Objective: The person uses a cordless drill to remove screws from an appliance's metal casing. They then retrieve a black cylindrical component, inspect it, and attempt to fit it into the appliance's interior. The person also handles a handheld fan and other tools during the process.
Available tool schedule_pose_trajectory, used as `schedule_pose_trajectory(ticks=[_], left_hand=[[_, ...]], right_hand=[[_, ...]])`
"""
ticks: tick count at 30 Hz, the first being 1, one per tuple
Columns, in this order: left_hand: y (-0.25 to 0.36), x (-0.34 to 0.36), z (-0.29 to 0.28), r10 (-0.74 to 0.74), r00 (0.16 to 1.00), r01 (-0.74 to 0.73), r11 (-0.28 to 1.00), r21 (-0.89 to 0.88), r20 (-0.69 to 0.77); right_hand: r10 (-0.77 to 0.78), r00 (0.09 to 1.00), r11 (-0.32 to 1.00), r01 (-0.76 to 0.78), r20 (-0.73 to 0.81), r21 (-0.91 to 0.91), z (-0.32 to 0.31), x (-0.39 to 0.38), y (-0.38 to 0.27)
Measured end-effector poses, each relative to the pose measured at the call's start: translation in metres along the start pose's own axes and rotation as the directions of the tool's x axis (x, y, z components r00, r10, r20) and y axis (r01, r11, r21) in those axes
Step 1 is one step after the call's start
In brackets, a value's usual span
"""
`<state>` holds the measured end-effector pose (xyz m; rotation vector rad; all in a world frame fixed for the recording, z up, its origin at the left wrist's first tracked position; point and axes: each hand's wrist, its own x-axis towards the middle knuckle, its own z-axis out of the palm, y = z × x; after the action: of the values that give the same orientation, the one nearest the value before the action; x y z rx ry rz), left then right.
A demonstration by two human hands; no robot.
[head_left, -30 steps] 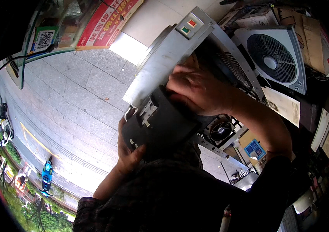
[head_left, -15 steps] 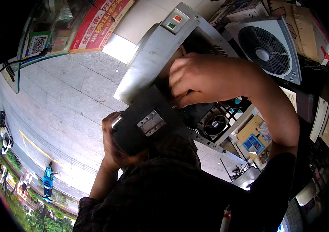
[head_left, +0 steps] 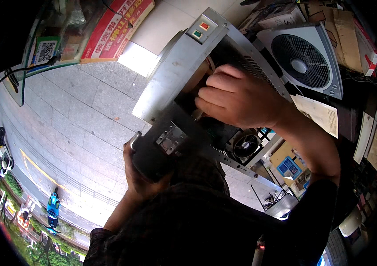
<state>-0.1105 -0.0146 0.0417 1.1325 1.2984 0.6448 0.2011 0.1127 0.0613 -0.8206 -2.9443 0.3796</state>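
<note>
My left hand (head_left: 139,179) is wrapped round the lower left side of a dark, rounded block (head_left: 153,153) with a small bright metal plate (head_left: 171,138) on its face. The block rests against an opened metal machine housing (head_left: 184,66), which has one red and one green switch at its far end. Over the housing's opening is my right hand (head_left: 243,97), its fingers curled in. Whatever those fingers grip is hidden, though a small pale tip shows below them. Inside the housing, a round black fan (head_left: 247,144) sits near my right wrist.
A grey box fan (head_left: 301,64) stands at the far right by cardboard boxes (head_left: 345,37). At the far left are a glass-topped counter (head_left: 22,86) and a red printed sheet (head_left: 113,31). Grey paving (head_left: 95,106) lies to the left. A lit cigarette (head_left: 259,253) shows at the lower edge.
My right hand has turned, its back now facing up, and shifted slightly right and away from the block. The left hand keeps its hold on the block, which has moved a little.
</note>
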Motion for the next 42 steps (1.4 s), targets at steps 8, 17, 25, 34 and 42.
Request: schedule_pose_trajectory(ticks=[8,17,25,34,42], left_hand=[[0.014,0.007,-0.003,-0.132,0.987,0.155,0.934,-0.322,0.094],[0.002,0.009,-0.008,-0.098,0.987,0.133,0.938,-0.319,0.124],[-0.006,0.008,-0.011,-0.108,0.981,0.152,0.942,-0.299,0.158],[-0.007,0.014,-0.014,-0.117,0.971,0.188,0.912,-0.364,0.208],[-0.017,0.013,-0.016,-0.079,0.976,0.141,0.938,-0.318,0.202]], right_hand=[[0.003,0.986,0.996,0.011,-0.165,0.083,0.025,-0.005,0.001],[0.069,0.988,0.957,-0.027,-0.137,0.289,0.023,0.002,-0.001],[0.091,0.996,0.890,-0.074,-0.016,0.450,0.019,0.007,0.003],[0.114,0.993,0.850,-0.088,-0.019,0.519,0.014,0.012,0.000],[0.140,0.987,0.754,-0.154,0.073,0.638,0.016,0.012,0.003]])
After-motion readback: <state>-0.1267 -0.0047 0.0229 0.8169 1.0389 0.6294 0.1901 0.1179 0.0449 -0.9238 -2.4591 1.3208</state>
